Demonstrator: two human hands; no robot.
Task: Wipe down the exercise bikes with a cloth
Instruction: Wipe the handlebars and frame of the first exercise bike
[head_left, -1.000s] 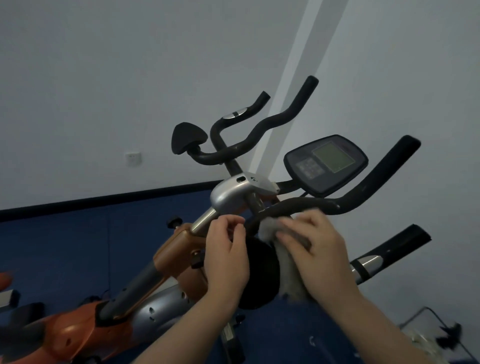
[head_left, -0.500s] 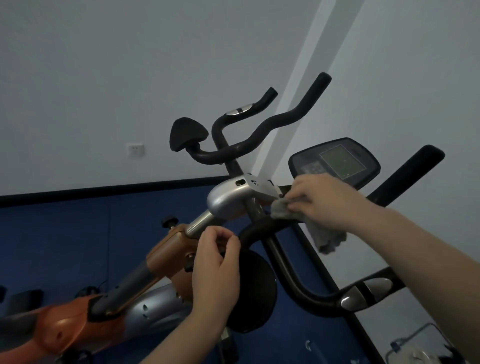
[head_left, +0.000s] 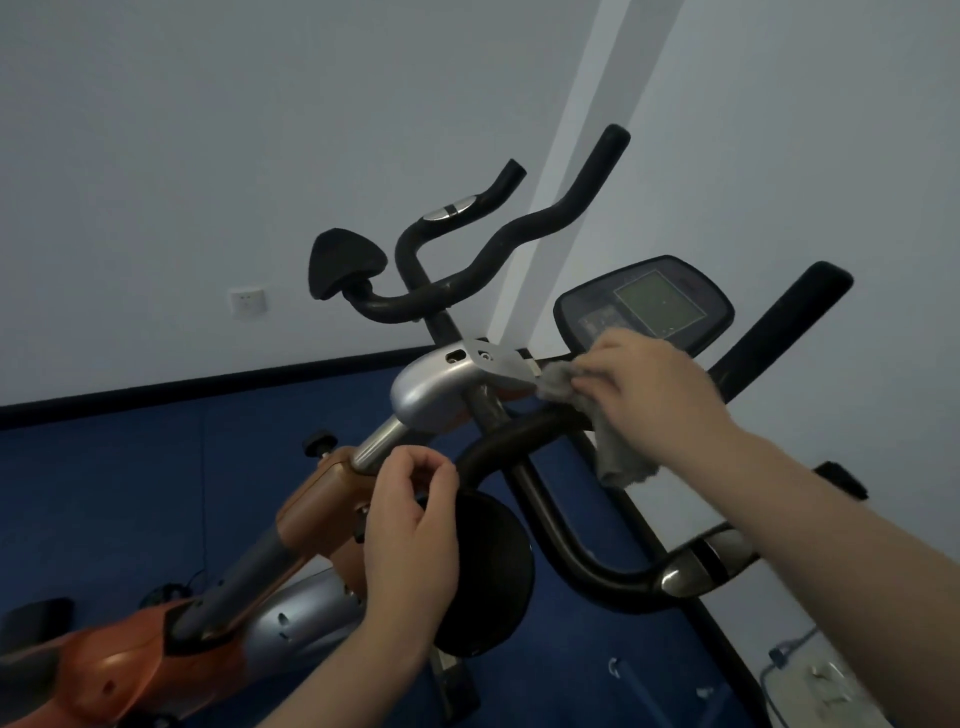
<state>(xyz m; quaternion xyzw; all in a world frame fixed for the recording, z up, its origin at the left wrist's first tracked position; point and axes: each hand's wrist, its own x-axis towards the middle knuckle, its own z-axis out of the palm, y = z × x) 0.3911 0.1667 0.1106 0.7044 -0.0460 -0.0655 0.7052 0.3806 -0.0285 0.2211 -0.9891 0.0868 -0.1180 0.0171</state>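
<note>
- Head camera, centre: a person's right hand (head_left: 647, 395) presses a bunched grey cloth (head_left: 587, 410) against the handlebar stem of an exercise bike (head_left: 431, 395), just where the silver bracket meets the black bars; the fingers are closed around the cloth, and its loose tail hangs down below the hand.
- Head camera, upper right: the bike's console (head_left: 644, 304) sits directly behind the wiping hand, its screen unlit, with the right-hand grip of the black handlebars (head_left: 519, 234) rising beside it.
- Head camera, lower centre: the left hand (head_left: 410, 540) is at the chrome post below the bracket, thumb and fingertips drawn together; whether they pinch the post, a small fitting, or nothing at all cannot be told from this angle.
- Head camera, lower left: the orange and silver frame (head_left: 135, 660) slopes down to a blue floor, a white wall behind.
- The step in hand appears to be the handlebar junction, early in the job, with console, grips and frame likely still to be done.
- The next move calls for sliding the cloth outward along the bar or up to the console, keeping the dangling tail clear of the bracket's edges.
</note>
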